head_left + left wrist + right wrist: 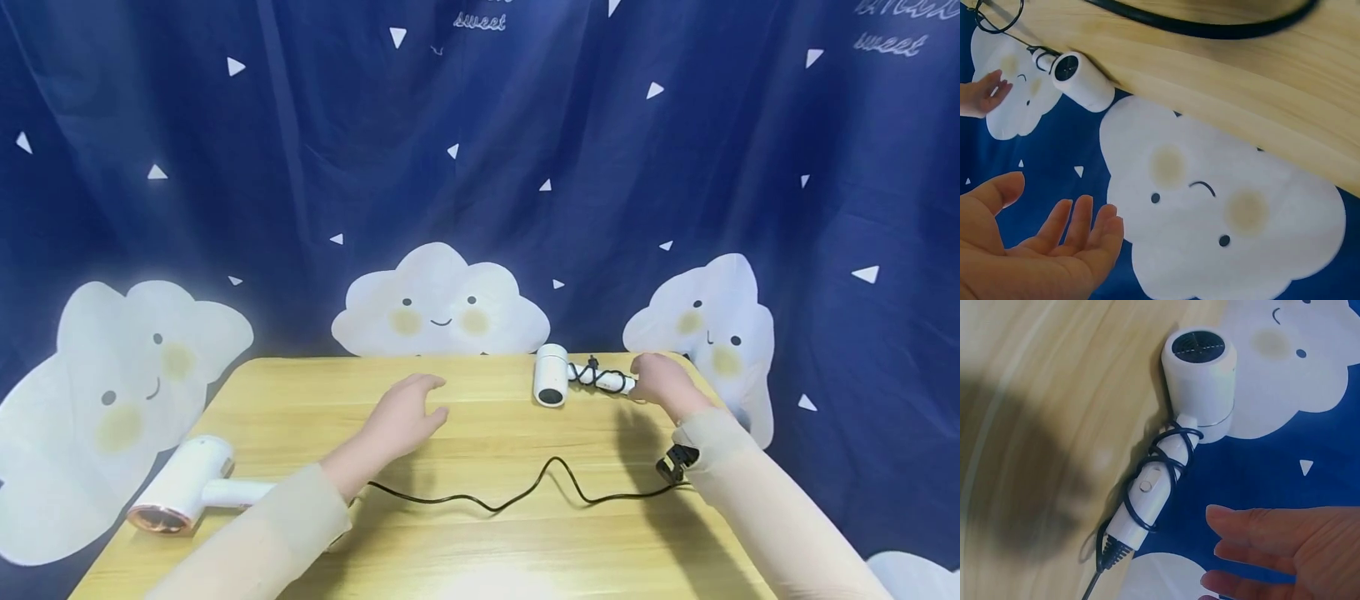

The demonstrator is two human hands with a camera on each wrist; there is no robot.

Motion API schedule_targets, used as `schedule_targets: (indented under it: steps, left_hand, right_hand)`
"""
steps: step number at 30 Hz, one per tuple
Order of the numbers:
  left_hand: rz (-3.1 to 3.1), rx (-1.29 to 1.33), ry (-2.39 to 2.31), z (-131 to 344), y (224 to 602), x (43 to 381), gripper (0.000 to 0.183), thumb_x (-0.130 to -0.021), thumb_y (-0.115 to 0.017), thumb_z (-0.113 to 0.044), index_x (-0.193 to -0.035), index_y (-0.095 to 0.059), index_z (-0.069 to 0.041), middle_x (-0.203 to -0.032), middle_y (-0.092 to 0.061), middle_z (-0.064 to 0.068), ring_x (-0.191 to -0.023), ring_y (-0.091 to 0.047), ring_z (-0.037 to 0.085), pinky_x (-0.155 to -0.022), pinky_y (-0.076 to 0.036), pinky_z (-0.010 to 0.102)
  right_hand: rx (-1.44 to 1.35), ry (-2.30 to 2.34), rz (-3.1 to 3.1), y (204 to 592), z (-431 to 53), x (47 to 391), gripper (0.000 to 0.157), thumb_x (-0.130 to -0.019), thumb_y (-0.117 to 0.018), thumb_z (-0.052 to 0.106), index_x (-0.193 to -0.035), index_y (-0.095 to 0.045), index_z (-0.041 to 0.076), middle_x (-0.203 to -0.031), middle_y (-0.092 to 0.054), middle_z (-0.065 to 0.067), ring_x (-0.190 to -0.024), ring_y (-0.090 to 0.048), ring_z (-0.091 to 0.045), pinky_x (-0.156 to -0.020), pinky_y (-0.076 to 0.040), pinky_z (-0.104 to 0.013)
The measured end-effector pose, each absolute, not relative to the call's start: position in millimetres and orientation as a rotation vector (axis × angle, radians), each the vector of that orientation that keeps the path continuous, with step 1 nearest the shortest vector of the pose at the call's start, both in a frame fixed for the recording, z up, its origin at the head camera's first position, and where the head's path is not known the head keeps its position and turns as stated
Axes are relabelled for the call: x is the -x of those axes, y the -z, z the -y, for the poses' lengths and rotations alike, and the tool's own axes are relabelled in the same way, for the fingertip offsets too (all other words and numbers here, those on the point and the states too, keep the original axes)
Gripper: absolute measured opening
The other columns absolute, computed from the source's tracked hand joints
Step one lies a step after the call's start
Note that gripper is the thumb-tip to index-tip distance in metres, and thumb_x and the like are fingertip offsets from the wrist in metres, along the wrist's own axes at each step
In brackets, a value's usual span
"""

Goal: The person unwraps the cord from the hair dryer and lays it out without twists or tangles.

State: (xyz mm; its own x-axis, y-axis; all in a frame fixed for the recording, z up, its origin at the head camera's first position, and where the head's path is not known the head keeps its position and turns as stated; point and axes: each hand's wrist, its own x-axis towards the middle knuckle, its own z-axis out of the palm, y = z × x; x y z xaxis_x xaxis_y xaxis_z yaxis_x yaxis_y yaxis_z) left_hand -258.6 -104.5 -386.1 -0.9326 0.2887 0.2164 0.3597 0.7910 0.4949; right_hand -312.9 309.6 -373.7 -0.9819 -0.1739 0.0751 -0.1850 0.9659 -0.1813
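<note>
At the far right of the table lies a small white hair dryer (551, 375), its black cord (1174, 464) wound round the handle. Close to the handle's end is my right hand (663, 383). In the right wrist view this hand (1272, 550) is apart from the dryer, with its fingers extended. My left hand (405, 417) hovers over the middle left of the table, holding nothing, fingers loosely bent and thumb spread. A larger white hair dryer (191, 475) with a rose-gold rim lies at the left edge; my left sleeve hides part of its handle.
A long black cord (465, 498) runs across the wooden table (480, 417) from beneath my left arm to a black plug (677, 462) beside my right cuff. Behind the table hangs a blue curtain (480, 208) printed with clouds and triangles.
</note>
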Motion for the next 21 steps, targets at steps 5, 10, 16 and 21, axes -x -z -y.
schedule_targets:
  steps: [5, 10, 16, 21]
  left_hand:
    - [2.854, 0.533, 0.871, 79.5, 384.8, 270.2, 0.048, -0.095, -0.066, -0.027, -0.136, -0.059, -0.004, -0.137, -0.059, 0.014, -0.13, -0.052, 0.032, -0.109, -0.04, 0.046]
    - [2.878, 0.564, 0.87, 57.6, 390.6, 285.3, 0.051, -0.096, -0.064, -0.031, -0.14, -0.055, -0.005, -0.141, -0.056, 0.012, -0.133, -0.05, 0.03, -0.111, -0.039, 0.044]
    - [2.874, 0.589, 0.91, 31.1, 399.1, 302.4, 0.055, -0.096, -0.064, -0.033, -0.14, -0.054, -0.003, -0.143, -0.055, 0.014, -0.134, -0.049, 0.031, -0.112, -0.038, 0.043]
    - [2.871, 0.558, 0.996, 8.6, 410.7, 311.0, 0.059, -0.095, -0.063, -0.036, -0.142, -0.051, -0.001, -0.142, -0.055, 0.016, -0.132, -0.05, 0.033, -0.11, -0.04, 0.044]
  right_hand:
    - [-0.267, -0.285, 3.083, 373.4, -302.9, 325.4, 0.021, -0.067, -0.073, 0.004, -0.085, -0.064, -0.002, -0.088, -0.065, -0.015, -0.077, -0.057, -0.03, -0.074, -0.049, -0.047]
    - [-0.271, -0.293, 3.109, 377.3, -299.8, 338.7, 0.042, -0.076, -0.075, 0.007, -0.112, -0.066, -0.011, -0.116, -0.066, -0.029, -0.109, -0.06, -0.047, -0.096, -0.047, -0.055]
    - [-0.255, -0.349, 3.113, 388.1, -297.0, 354.0, 0.049, -0.08, -0.075, 0.009, -0.122, -0.062, -0.012, -0.124, -0.062, -0.03, -0.118, -0.055, -0.049, -0.102, -0.044, -0.055]
    - [-0.266, -0.383, 3.093, 398.3, -290.7, 364.2, 0.049, -0.079, -0.077, 0.009, -0.12, -0.063, -0.012, -0.123, -0.063, -0.029, -0.117, -0.056, -0.048, -0.101, -0.044, -0.054]
